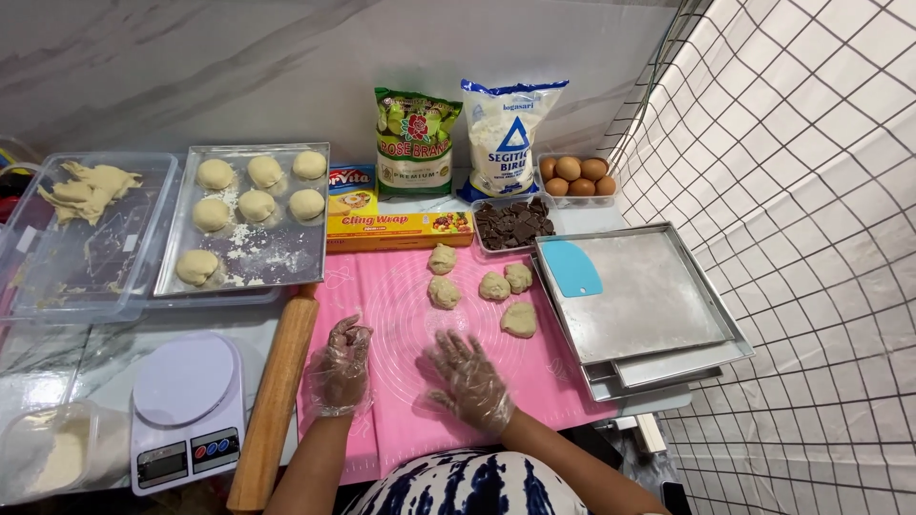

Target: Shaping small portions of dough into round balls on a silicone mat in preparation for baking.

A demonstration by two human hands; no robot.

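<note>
Left hand (341, 367) in thin clear plastic glove, fingers curled narrow, holding nothing visible. Right hand (468, 377) gloved likewise, fingers spread wide, palm flat on pink mat (401, 305). Five dough pieces (493, 286) just beyond right hand on mat: pale beige, lumpy, uneven, matte; nearest one flattish. Mat smooth, soft-looking, printed with faint circles. Wooden rolling pin (275, 396) just left of left hand, long smooth cylinder. White kitchen scale (184, 410) further left, round platform. Metal trays (658, 315) right of right hand, shiny, square, stacked; blue scraper (571, 268) lying inside.
</note>
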